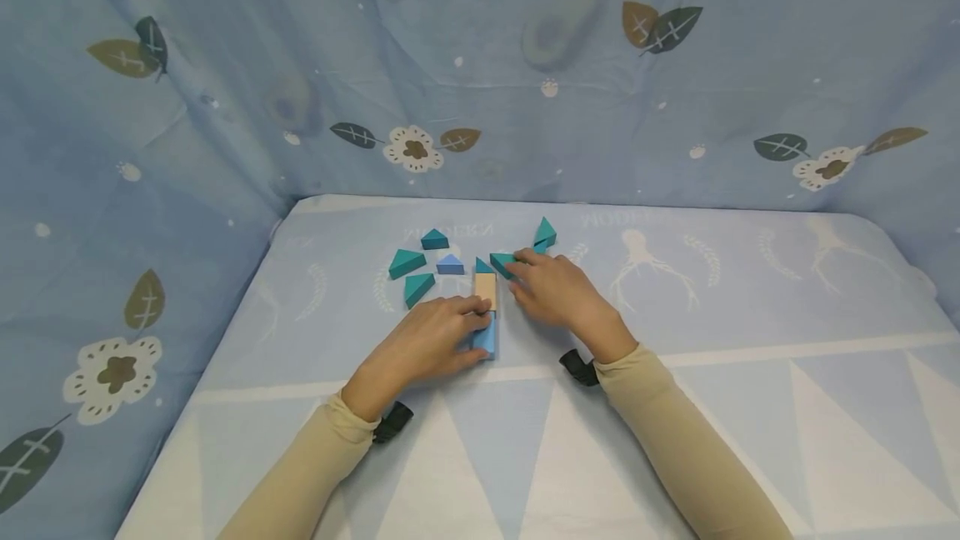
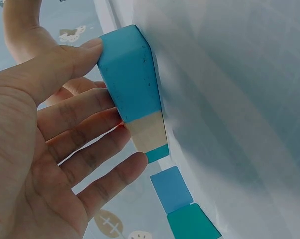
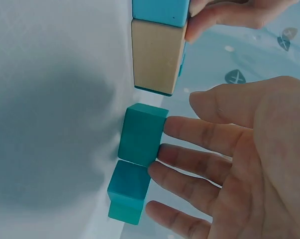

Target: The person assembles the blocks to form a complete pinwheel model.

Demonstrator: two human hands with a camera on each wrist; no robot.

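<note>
Light-blue rectangular block (image 1: 487,340) and pale tan rectangular block (image 1: 487,284), end to end on cloth-covered surface (image 1: 735,307), between my left hand (image 1: 435,337) and right hand (image 1: 557,290). Left fingers loosely straight, touching both, ungripped; right fingers likewise, against teal triangular block (image 1: 500,262).

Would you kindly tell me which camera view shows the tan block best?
The right wrist view: the tan block appears largest there, one face in plain sight. The head view shows it small, from above; the left wrist view, only a short stretch beside the blue block.
</note>
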